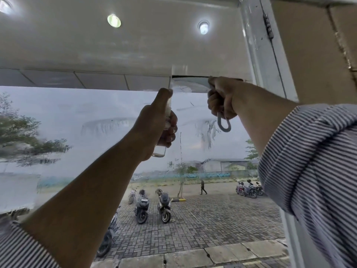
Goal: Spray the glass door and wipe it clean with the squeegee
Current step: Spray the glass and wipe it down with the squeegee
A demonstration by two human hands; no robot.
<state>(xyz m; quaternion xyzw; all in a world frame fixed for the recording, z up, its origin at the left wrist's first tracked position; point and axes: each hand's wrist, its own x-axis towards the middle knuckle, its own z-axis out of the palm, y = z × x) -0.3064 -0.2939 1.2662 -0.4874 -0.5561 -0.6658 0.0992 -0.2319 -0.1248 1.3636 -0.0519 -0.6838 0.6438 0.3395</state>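
right hand [222, 99] is gripping the squeegee [191, 84], blade lying horizontal near the glass door [96, 136] top | left hand [158, 124] is clutching the spray bottle [160, 151] beside it

squeegee [193, 85] high on glass door [77, 132], spray bottle [160, 151] lower left

The large clear glass door [81, 120] is wet and smeared with milky streaks. The small transparent plastic spray bottle [160, 151] looks glossy, the grey plastic squeegee handle [224, 125] matt, the blue-and-white striped sleeve [309, 161] woven cloth.
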